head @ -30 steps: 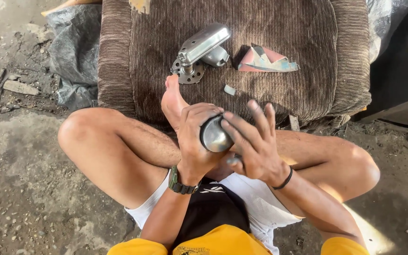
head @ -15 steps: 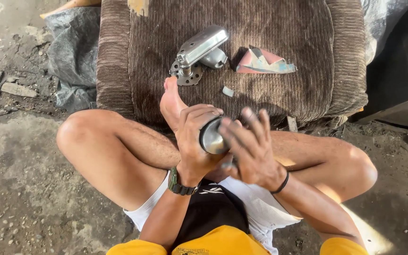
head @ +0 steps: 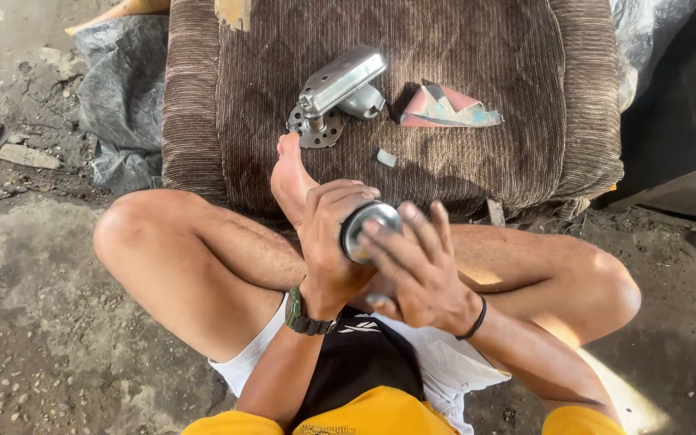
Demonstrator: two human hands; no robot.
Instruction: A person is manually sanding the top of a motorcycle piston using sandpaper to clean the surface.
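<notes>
left hand (head: 330,242) keeps a clenched grip round the round metal part (head: 366,229), right hand (head: 420,270) laid open-fingered across it.

The cushion (head: 477,97) is brown with fine ribbed stripes, darker in the middle panel and paler along its side bands. On it the metal part (head: 338,89) is shiny silver-grey, its round perforated base duller grey. The scrap of paper (head: 445,109) beside it is reddish-pink with pale blue-grey edges, and the small chip (head: 386,158) below is light grey. The round piece (head: 362,228) in the left hand (head: 328,242) is polished silver with a dark rim. The watch (head: 304,316) is dark olive green. The wristband (head: 474,320) is black. The shorts are black and white, the sleeves yellow. The ground (head: 34,306) is dusty grey-brown, speckled with pale pebbles.
</notes>
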